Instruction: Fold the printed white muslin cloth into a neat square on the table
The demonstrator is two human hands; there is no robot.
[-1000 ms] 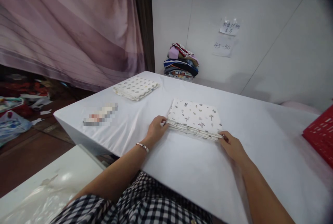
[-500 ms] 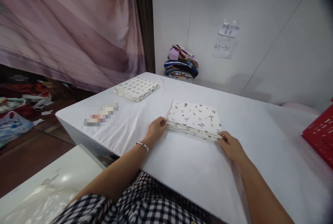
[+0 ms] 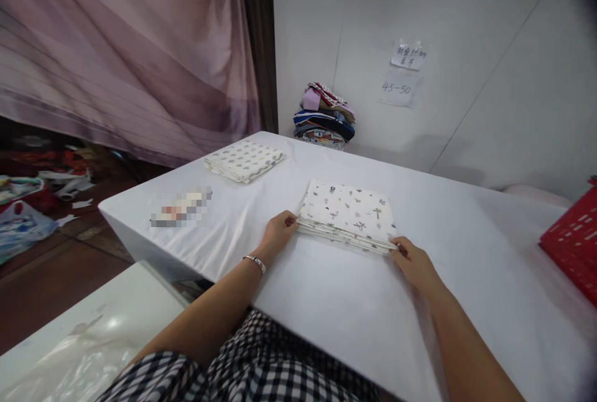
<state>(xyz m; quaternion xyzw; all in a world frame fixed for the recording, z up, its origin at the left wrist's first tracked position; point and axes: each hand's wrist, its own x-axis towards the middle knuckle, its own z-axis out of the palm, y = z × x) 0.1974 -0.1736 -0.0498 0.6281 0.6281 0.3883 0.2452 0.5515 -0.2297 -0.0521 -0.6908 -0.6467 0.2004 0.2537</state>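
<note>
A folded white cloth with small printed figures (image 3: 347,212) lies flat on the white-covered table (image 3: 326,302). My left hand (image 3: 278,232) pinches its near left corner; a thin bracelet circles that wrist. At the near right corner my right hand (image 3: 415,265) holds the cloth's edge between fingertips. Both forearms reach in from the bottom of the view.
A second folded cloth with a dotted print (image 3: 243,159) lies at the table's far left. A pile of coloured fabrics (image 3: 325,117) sits against the wall. A red crate (image 3: 571,243) stands at the right edge. A pink curtain (image 3: 125,47) hangs left, clutter on the floor below.
</note>
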